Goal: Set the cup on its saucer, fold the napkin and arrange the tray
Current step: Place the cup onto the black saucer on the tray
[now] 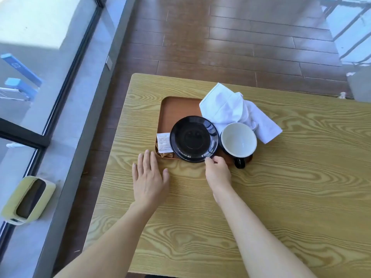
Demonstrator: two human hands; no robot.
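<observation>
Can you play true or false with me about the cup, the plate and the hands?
1. The cup sits on the saucer. False: it stands beside it, on the tray.
2. The right hand touches the saucer's near rim. True.
3. The napkin is neatly folded. False: it is crumpled.
4. The left hand lies flat on the table. True.
5. The cup is full. False: it looks empty.
</observation>
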